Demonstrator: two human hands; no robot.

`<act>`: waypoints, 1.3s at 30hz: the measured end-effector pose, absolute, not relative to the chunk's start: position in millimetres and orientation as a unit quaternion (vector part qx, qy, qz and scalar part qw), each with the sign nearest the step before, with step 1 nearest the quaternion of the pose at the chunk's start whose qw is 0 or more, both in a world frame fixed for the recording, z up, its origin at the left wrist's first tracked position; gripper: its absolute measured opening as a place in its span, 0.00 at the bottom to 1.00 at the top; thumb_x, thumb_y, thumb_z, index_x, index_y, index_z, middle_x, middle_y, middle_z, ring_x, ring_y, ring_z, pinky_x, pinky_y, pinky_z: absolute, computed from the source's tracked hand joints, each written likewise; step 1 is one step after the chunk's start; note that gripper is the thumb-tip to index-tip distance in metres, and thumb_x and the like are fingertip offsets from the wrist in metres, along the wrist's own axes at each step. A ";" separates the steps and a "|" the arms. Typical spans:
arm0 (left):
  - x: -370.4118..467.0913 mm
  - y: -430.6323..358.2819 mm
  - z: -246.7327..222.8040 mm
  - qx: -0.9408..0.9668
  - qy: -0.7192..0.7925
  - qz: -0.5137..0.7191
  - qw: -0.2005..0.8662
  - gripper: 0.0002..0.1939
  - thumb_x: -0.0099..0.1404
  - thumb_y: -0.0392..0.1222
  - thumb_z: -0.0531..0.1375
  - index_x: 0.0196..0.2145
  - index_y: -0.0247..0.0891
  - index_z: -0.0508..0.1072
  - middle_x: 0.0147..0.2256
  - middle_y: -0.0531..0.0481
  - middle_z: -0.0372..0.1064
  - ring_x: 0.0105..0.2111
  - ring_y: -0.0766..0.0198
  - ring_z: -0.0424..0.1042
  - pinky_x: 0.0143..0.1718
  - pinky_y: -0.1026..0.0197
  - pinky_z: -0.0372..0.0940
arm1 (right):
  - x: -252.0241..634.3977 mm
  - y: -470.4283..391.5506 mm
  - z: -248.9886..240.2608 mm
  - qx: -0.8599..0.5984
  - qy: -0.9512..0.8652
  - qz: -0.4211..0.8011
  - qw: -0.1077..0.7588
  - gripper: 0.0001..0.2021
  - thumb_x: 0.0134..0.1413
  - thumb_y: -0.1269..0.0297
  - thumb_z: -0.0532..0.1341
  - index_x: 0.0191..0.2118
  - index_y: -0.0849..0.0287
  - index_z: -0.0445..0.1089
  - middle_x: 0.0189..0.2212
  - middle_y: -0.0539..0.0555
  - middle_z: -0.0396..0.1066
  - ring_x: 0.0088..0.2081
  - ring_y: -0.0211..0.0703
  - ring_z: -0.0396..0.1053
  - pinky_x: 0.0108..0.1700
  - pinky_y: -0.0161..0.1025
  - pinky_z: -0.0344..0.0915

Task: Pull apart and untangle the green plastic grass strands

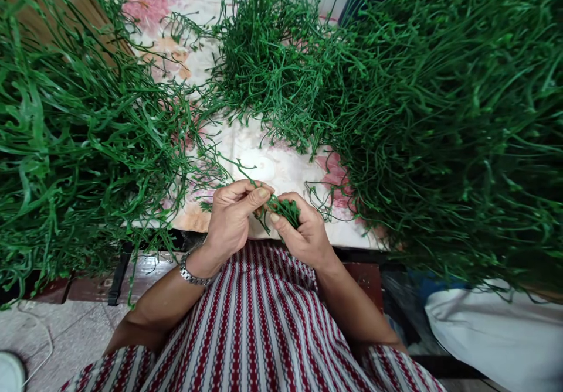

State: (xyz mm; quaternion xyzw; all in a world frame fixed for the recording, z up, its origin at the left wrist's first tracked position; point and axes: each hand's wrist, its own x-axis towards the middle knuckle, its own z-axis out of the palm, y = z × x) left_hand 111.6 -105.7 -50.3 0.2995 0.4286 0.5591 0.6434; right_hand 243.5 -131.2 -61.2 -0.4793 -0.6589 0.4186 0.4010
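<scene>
Both hands meet over the middle of the tabletop's near edge, the forearms coming in from either side. The left hand, with a metal-banded watch at its wrist, pinches a thin green strand between thumb and fingers; the strand pokes out beyond the fingertips toward the far left corner. The right hand is curled around a small green bunch, thumb laid on the near side. The bunch sits above the near edge, right beside the left fingertips.

Green stems crowd the workspace. A left heap covers the left edge and droops over the near edge; a middle heap lies toward the far edge and runs into the much larger right heap, which buries the right edge. Between them, a bare patch opens just ahead of the hands, with loose strands at its sides.

The tabletop has a pale surface with pink and orange flowers. A wooden panel stands by the far left corner. Below the near edge are a striped garment, pale floor with a cable, and white fabric under the right heap.
</scene>
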 end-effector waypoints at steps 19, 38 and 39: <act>130.2 -74.5 -28.7 0.266 0.453 0.624 0.579 0.15 0.47 0.33 0.64 0.13 0.35 0.61 0.15 0.58 0.61 0.12 0.77 0.52 0.13 0.70 0.45 | 226.9 -166.3 -54.5 -0.459 -0.752 0.336 0.333 0.04 0.58 0.68 0.48 0.31 0.58 0.56 0.19 0.46 0.57 0.19 0.33 0.54 0.23 0.32 0.51; 97.3 -83.4 -25.4 0.320 0.345 0.543 0.695 0.09 0.51 0.41 0.64 0.22 0.33 0.70 0.22 0.51 0.68 0.21 0.69 0.66 0.22 0.65 0.62 | 302.5 -133.9 -48.6 -0.664 -0.736 -0.114 0.068 0.27 0.51 0.51 0.57 0.52 0.66 0.61 0.38 0.63 0.69 0.41 0.56 0.62 0.42 0.49 0.55; 95.7 -84.5 -25.9 0.316 0.337 0.540 0.703 0.09 0.52 0.41 0.63 0.22 0.33 0.70 0.23 0.51 0.67 0.21 0.69 0.66 0.22 0.65 0.62 | 301.2 -133.0 -49.8 -0.662 -0.740 -0.108 0.049 0.28 0.51 0.51 0.58 0.53 0.66 0.60 0.41 0.63 0.69 0.43 0.57 0.61 0.44 0.51 0.54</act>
